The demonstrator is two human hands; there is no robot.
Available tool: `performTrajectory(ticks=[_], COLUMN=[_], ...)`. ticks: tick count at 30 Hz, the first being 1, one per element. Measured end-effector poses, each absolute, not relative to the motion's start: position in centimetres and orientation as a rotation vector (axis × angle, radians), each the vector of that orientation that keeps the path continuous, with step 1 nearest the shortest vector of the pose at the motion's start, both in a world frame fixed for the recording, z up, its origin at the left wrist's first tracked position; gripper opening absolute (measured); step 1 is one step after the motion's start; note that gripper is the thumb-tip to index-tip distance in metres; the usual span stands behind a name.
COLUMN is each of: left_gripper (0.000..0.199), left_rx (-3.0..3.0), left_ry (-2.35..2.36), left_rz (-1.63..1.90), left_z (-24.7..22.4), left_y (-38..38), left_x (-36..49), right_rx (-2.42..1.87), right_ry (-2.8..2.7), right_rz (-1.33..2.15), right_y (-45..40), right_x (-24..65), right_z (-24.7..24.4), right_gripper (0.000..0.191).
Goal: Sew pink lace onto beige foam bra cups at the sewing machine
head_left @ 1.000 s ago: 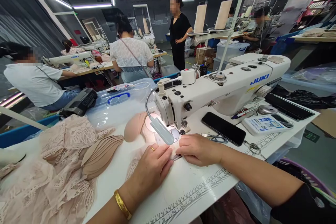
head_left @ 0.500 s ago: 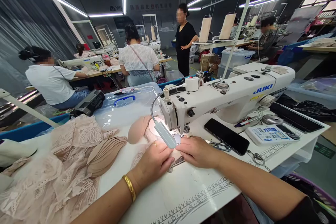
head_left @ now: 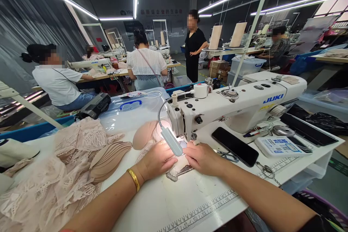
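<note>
A beige bra piece (head_left: 179, 167) with a moulded cup (head_left: 143, 135) and lace lies under the head of the white sewing machine (head_left: 231, 105). My left hand (head_left: 159, 158), a gold bangle at its wrist, holds the piece from the left with fingers bent together. From the right my right hand (head_left: 204, 158) grips the same piece beside the needle area, its fingertips partly on the cloth. A grey lamp (head_left: 172, 141) on a bendable neck lights the spot and hides the needle and some fingertips.
Beige lace (head_left: 49, 185) and stacked bra cups (head_left: 108, 161) lie at left. A phone (head_left: 235, 145), thread snips (head_left: 227, 155) and a white box (head_left: 278, 146) are on the right. Behind the table stands a clear lidded box (head_left: 133, 107). Several people work at machines; one person (head_left: 193, 45) stands.
My left hand has shifted slightly left and up, showing more of the bra piece's near edge. My right hand stays close to the needle area. The whole view has tilted slightly.
</note>
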State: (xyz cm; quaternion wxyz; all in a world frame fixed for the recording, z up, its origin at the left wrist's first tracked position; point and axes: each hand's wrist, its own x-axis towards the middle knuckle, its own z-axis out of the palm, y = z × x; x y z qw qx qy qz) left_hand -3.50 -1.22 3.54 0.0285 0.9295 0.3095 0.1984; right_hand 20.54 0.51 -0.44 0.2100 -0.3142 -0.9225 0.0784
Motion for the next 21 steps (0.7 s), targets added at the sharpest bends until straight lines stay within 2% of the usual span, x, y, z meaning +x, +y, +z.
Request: performTrajectory(ticks=[8,16,19,21], left_gripper=[0.027,0.023,0.023,0.026], left_rx=[2.877,2.899,2.867,2.844], left_ry=[1.023,1.218,1.287,1.297], left_rz=[0.528,0.543,0.598,0.642], left_z=[3.8,3.4,3.0,2.9], left_y=[-1.2,-1.1,-1.8,-3.2], left_x=[-3.5,-3.5,-4.0,-4.4], right_rx=[-0.889,-0.837,-0.798,-0.830], right_ry=[-2.565,-2.503,-2.423,-2.312], right_rz=[0.257,0.260,0.395,0.670], right_y=[0.4,0.6,0.1,-0.8], right_x=[20.7,21.0,20.9,20.4], right_z=[-0.4,-1.1,-0.7,0.0], right_gripper=[0.014,0.016,0.020,0.018])
